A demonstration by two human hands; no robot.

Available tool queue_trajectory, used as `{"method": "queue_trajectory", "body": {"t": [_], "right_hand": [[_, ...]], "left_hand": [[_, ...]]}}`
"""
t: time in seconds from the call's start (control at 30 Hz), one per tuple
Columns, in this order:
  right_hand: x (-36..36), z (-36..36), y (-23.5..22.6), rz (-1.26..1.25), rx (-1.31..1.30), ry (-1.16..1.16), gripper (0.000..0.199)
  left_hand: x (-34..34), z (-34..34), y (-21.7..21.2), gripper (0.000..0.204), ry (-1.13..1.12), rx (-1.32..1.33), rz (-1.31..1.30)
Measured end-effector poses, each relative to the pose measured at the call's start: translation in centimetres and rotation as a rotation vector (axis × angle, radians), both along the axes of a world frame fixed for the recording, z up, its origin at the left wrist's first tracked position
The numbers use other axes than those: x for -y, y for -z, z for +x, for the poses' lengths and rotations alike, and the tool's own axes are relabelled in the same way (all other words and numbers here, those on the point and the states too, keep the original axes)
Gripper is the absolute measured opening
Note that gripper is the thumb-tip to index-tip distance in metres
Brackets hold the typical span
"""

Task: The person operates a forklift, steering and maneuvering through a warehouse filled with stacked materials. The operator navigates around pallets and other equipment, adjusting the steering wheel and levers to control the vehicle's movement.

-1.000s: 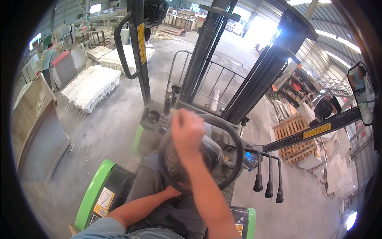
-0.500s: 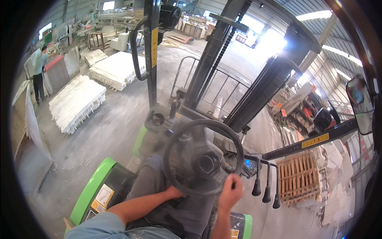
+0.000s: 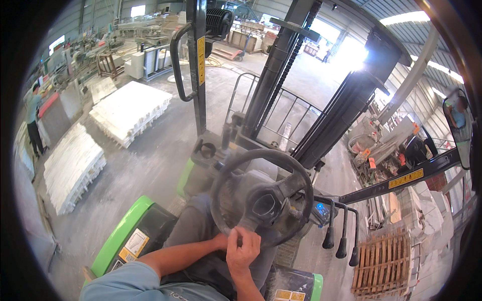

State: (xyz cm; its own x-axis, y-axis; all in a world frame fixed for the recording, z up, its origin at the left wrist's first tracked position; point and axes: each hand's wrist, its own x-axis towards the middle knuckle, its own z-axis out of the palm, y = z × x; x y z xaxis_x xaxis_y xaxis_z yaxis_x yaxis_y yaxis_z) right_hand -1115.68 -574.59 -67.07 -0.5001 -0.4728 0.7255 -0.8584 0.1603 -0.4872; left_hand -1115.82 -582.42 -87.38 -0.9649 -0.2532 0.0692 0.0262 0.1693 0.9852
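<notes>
In front of me is the black steering wheel [image 3: 302, 178] of a forklift, with a dusty hub. My right hand [image 3: 243, 249] is closed on the lower left part of its rim, thumb up and fingers curled. Close beside it, low at the wheel and over my lap, lies my left hand [image 3: 220, 242]. Its fingers are hidden behind my right hand and the rim. Three black control levers [image 3: 342, 247] stand right of the wheel, apart from both hands, next to a small lit display [image 3: 321, 207].
Ahead rises the dark mast [image 3: 281, 65] with a metal guard rail [image 3: 295, 115]. White slab stacks [image 3: 131, 108] lie on the floor at left, where another person [image 3: 33, 118] stands. Wooden pallets [image 3: 382, 261] and stone blocks are at right. A mirror [image 3: 458, 125] hangs far right.
My right hand has moved from the wheel's lower right to its lower left, and the wheel has turned clockwise. The surroundings have shifted; the slab stacks at left sit nearer and further left.
</notes>
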Motion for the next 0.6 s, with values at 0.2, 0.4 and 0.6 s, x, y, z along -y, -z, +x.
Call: {"method": "queue_trajectory", "body": {"t": [0.2, 0.4, 0.6], "right_hand": [[24.1, -34.4, -0.7, -0.010, -0.044, 0.027, 0.015], [45.9, -71.3, -1.7, -0.012, -0.034, 0.031, 0.014], [66.4, -111.1, -2.5, -0.022, -0.033, 0.055, 0.014]], "left_hand": [[24.0, -34.2, -1.2, 0.022, 0.028, -0.049, 0.104], [45.8, -70.8, -2.3, 0.020, 0.095, -0.090, 0.283], [66.8, -110.5, -4.7, 0.031, -0.002, -0.065, 0.007]]}}
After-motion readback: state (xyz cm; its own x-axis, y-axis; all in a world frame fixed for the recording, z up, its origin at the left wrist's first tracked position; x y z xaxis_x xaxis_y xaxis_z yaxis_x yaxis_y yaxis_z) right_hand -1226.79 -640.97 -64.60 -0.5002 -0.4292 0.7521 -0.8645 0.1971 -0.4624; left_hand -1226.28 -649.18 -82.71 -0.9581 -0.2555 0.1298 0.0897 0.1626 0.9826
